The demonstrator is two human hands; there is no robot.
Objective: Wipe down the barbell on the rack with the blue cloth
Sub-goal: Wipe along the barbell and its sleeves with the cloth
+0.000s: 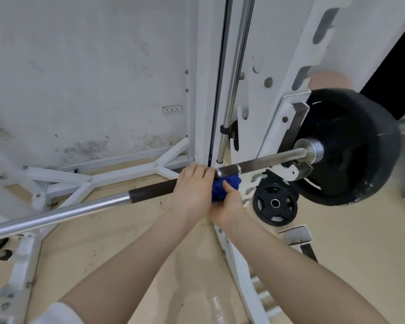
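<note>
The barbell [80, 208] runs across the view from lower left to upper right, chrome at the left and dark knurled in the middle. A large black plate [351, 148] is on its right sleeve. My left hand [193, 191] grips the dark part of the bar from above. Right beside it my right hand [227, 204] holds the bunched blue cloth [223, 185] against the underside of the bar, thumb pressed into the cloth. The two hands touch each other.
The white rack upright [288, 73] with its slots and a chrome guide rod [234, 78] stand behind the bar. A small black plate [276, 204] hangs on the frame below. White base struts [91, 178] cross the tan floor near the stained wall.
</note>
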